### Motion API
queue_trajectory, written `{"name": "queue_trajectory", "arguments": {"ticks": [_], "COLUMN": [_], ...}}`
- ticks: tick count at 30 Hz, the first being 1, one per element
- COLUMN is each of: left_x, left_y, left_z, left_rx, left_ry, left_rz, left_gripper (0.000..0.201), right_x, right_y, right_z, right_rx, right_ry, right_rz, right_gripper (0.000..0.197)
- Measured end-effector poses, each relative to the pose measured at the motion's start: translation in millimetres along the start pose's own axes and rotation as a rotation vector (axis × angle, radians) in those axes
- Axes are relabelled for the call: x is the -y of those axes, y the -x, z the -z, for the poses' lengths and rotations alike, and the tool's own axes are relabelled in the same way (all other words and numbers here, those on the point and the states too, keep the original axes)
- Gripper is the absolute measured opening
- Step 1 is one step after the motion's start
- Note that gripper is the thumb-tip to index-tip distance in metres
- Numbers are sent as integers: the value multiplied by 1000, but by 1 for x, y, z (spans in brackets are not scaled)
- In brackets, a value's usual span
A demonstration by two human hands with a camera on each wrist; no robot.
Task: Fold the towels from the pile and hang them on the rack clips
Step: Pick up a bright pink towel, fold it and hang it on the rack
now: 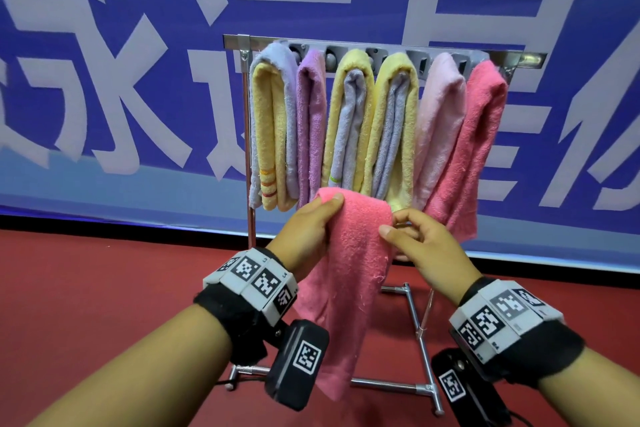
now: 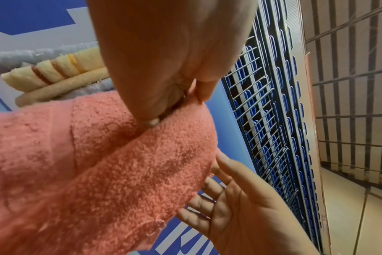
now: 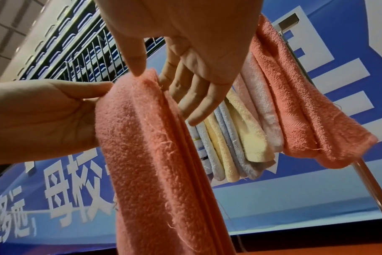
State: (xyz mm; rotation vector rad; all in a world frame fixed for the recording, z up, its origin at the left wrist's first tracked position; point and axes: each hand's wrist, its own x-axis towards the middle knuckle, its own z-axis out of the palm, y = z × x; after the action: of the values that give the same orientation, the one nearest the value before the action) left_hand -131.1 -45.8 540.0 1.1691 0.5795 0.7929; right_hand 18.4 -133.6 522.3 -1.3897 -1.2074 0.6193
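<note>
A folded pink towel (image 1: 349,274) hangs in front of the rack, below the hung towels. My left hand (image 1: 329,208) pinches its top fold, thumb in front and fingers behind; the left wrist view shows that pinch (image 2: 164,113) on the towel (image 2: 98,163). My right hand (image 1: 401,229) is at the towel's right edge with only the thumb tip touching it. In the right wrist view, its fingers (image 3: 199,96) are relaxed behind the towel (image 3: 146,146). The rack rail (image 1: 263,41) carries several folded towels on clips, from a yellow-and-lavender one (image 1: 273,136) to a pink one (image 1: 481,136).
The rack's chrome legs (image 1: 420,340) stand on a red floor (image 1: 104,288) right under the hanging towel. A blue banner (image 1: 104,80) with white characters stands close behind the rack. A metal fence (image 2: 273,120) rises above the banner.
</note>
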Motion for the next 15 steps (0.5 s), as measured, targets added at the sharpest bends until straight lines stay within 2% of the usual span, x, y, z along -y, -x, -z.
{"name": "queue_trajectory", "arguments": {"ticks": [4, 10, 15], "left_x": [0, 0, 3], "left_y": [4, 3, 3], "left_z": [8, 18, 17], "left_rx": [108, 75, 50], "left_ry": [-89, -187, -229], "left_rz": [-61, -103, -107], "left_gripper": [30, 29, 30], "right_x": [-4, -4, -9], "right_y": [-1, -5, -8], "right_z": [-2, -6, -10], "right_rx": [39, 44, 23], "right_ry": [3, -10, -26], "right_rz": [79, 83, 24], "right_gripper": [9, 12, 14]}}
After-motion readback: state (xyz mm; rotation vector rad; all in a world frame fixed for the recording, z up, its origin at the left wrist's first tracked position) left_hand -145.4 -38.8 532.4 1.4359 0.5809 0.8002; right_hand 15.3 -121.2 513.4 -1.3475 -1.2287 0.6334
